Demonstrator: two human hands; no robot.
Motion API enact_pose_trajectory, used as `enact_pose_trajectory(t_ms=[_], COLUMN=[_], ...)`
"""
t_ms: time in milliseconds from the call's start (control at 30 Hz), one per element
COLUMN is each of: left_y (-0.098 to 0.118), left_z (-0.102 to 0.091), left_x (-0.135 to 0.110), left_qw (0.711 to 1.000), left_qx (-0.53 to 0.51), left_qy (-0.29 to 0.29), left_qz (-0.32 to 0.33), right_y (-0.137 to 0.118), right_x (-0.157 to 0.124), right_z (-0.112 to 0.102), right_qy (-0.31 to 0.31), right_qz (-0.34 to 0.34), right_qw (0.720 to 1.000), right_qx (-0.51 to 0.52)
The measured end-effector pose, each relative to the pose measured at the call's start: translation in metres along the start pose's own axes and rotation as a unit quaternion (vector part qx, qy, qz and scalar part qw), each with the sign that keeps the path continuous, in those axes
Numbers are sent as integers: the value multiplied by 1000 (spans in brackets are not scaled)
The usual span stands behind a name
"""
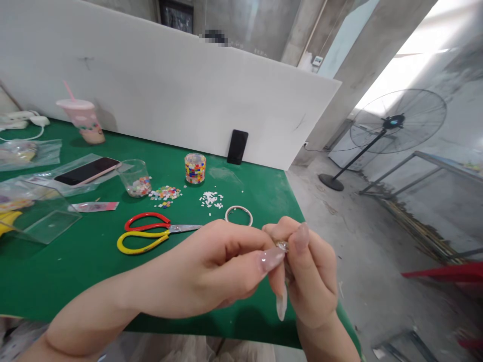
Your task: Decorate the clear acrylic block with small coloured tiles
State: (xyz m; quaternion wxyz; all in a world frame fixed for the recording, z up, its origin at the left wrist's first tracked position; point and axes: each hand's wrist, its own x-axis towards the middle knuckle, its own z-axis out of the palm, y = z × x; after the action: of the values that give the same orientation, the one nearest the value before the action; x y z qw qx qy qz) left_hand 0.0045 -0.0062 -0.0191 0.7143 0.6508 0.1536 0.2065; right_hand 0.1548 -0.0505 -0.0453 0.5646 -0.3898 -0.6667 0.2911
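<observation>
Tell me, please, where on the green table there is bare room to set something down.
The table is bare along the near edge, in front of the scissors and left of the hands, and between the mosaic cup, the black phone and the right edge. It is crowded from the ring and white tiles leftward to the bags.
</observation>
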Motion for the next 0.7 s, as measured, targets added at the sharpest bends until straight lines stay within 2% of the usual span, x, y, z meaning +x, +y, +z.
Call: enact_pose_trajectory(t_ms=[267,367,500,600,700], left_y=[4,6,6,4,2], left_z=[-3,-5,-7,-6,-6], left_x=[1,1,1,0,-1], left_qw=[1000,999,999,999,999], left_qx=[19,37,36,31,33], left_qy=[-17,-37,-32,-27,-14], left_qz=[0,-9,-11,-5,-10], right_y=[1,-1,-4,-3,0], right_x=[-2,0,2,3,2], right_z=[4,-1,-10,-13,-11], right_qy=[21,14,-8,-34,-18], right_qz=[-33,-40,-32,-59,-95], right_qw=[999,999,999,997,993], right_qx=[15,9,-18,-34,-68])
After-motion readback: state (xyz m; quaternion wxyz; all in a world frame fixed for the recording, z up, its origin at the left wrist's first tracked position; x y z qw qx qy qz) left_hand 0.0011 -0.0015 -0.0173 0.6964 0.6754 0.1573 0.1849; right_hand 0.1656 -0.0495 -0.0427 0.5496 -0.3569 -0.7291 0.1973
